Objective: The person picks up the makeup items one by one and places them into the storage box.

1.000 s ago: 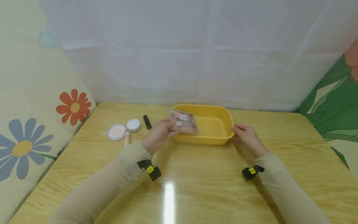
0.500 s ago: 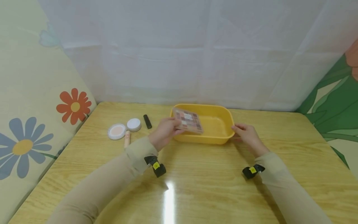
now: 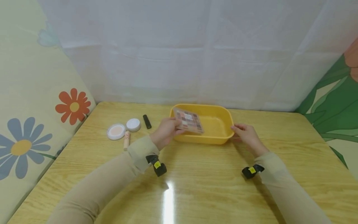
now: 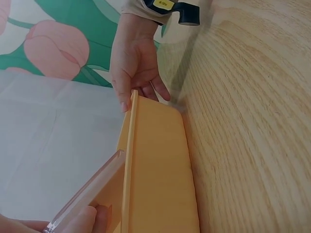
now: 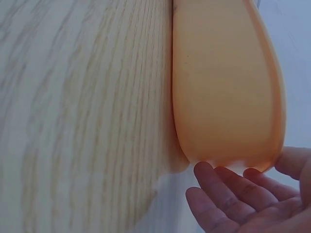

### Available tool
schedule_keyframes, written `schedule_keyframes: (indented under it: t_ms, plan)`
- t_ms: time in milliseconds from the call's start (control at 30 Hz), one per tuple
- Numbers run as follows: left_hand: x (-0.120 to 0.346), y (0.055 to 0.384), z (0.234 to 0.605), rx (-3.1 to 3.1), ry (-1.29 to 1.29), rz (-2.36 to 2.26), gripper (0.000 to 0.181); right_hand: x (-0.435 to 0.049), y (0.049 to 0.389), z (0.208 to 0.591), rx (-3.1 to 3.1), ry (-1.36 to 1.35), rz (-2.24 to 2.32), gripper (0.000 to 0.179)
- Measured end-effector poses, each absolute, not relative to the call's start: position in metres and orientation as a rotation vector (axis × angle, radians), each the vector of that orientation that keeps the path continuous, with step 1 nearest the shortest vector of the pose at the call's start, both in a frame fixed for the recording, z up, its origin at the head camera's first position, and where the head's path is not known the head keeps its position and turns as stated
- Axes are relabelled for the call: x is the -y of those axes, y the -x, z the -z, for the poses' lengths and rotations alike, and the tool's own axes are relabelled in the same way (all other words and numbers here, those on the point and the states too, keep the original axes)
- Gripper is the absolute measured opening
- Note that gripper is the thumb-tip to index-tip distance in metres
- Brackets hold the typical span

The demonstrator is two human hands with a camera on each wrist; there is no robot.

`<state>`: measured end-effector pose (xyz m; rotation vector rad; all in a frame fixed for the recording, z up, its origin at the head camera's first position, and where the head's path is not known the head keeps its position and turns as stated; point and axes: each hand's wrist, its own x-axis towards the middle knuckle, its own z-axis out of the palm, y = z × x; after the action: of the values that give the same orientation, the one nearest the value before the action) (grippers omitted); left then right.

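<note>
My left hand [image 3: 166,132] pinches an eyeshadow palette [image 3: 190,121] by its left edge, the colored pans facing up. The palette is tilted, over the left part of a yellow plastic basin [image 3: 219,127]. In the left wrist view the clear edge of the palette [image 4: 90,189] crosses behind the basin's rim, and only part of the left hand's fingers [image 4: 83,221] shows. My right hand [image 3: 247,138] holds the right end of the basin. The right wrist view shows its fingertips [image 5: 206,170] against the outer end wall, with the thumb at the rim.
Left on the wooden table [image 3: 201,174] lie a round pale compact [image 3: 116,131], a white round jar [image 3: 133,124], a black lipstick-like tube [image 3: 146,121] and a beige tube [image 3: 127,140]. A white cloth [image 3: 179,56] hangs behind the table.
Over the last second my left hand has moved slightly right, carrying the palette further over the basin, then stayed nearly still. The right hand and basin have stayed in place.
</note>
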<state>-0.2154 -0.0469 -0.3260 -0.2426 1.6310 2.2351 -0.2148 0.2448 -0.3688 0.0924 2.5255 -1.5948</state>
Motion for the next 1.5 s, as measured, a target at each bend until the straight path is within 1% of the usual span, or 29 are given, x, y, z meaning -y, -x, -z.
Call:
schedule_keyframes:
  t_ms: [600,900,1100,1500]
  plan:
    - [0.037,0.214,0.324,-1.634,0.212,-2.218,0.041,-0.243,0.215,0.370,-2.521,-0.128,1.599,0.051]
    - [0.030,0.218,0.327,-1.576,0.194,-2.239,0.043,-0.244,0.215,0.370,-2.513,-0.124,1.602,0.053]
    - [0.024,0.220,0.329,-1.605,0.156,-2.210,0.040,-0.245,0.215,0.370,-2.513,-0.113,1.588,0.055]
    - [0.009,0.222,0.328,-1.607,0.200,-2.237,0.038,-0.244,0.215,0.369,-2.479,-0.136,1.630,0.053]
